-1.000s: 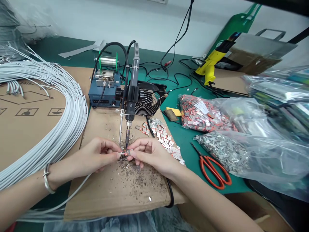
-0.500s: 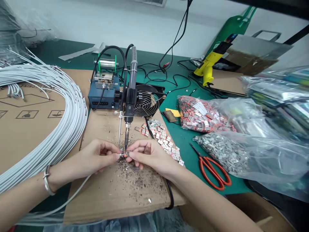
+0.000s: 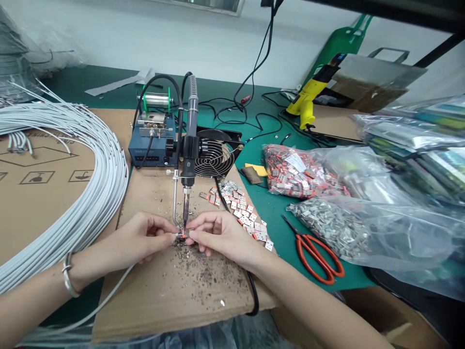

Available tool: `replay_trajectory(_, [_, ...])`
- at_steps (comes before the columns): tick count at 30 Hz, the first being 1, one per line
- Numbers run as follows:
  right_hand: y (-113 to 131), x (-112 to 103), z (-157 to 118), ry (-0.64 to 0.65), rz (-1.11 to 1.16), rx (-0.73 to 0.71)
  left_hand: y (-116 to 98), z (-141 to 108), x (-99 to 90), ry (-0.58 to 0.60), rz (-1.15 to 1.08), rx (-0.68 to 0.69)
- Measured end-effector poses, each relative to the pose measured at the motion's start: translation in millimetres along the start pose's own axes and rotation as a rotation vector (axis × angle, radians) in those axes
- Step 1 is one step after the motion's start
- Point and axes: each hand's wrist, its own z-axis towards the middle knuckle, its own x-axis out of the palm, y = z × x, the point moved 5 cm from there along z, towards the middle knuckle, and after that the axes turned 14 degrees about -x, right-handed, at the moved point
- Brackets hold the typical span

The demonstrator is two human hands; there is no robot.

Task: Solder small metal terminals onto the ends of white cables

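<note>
Left hand (image 3: 150, 236): thumb and fingers pinched on the end of a white cable (image 3: 115, 292), the rest of it trailing down below the wrist. Right hand (image 3: 221, 236): thumb and index finger pinched on a small metal connector (image 3: 188, 233) with an orange-red part. Connector sits between the two sets of fingertips, its right end in the right-hand pinch, its left end at the cable end; whether they touch, can't tell. Soldering iron (image 3: 189, 157) clamped upright, tip down right at the connector; contact too small to tell. Thin metal tube (image 3: 175, 198) comes down just left of the iron. Both hands over a cardboard sheet (image 3: 145, 303), dark debris scattered on it. Loose connectors (image 3: 240, 206) spread beyond the right hand. Fan (image 3: 215, 157) behind the iron, blue station (image 3: 150, 148) left of the fan. Big white cable bundle (image 3: 109, 179) on the left; orange-handled scissors (image 3: 316, 254) on the green table (image 3: 278, 276), right side, near clear bags of parts (image 3: 332, 228).
</note>
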Motion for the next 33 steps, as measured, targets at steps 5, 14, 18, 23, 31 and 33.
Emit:
replay_trajectory(5, [1.6, 0.6, 0.1, 0.019, -0.015, 0.008, -0.7, 0.9, 1.0, 0.004, -0.011, -0.015])
replay_trajectory(14, [0.7, 0.0, 1.1, 0.008, -0.035, 0.025, -1.9, -2.0, 1.2, -0.012, -0.028, 0.024])
replay_trajectory(18, [1.8, 0.5, 1.0, 0.013, -0.036, 0.016, -1.6, -1.3, 0.8, -0.020, -0.023, 0.020])
replay_trajectory(23, [1.3, 0.2, 0.8, 0.015, -0.031, 0.009, -0.3, 0.4, 1.0, -0.019, -0.039, 0.015])
replay_trajectory(31, [2.4, 0.2, -1.4, -0.001, 0.008, 0.015, -1.6, -3.7, 1.5, -0.021, -0.036, 0.012])
replay_trajectory(33, [3.1, 0.6, -1.7, -0.002, 0.009, 0.014, -2.2, -4.4, 1.6, -0.022, -0.040, 0.006])
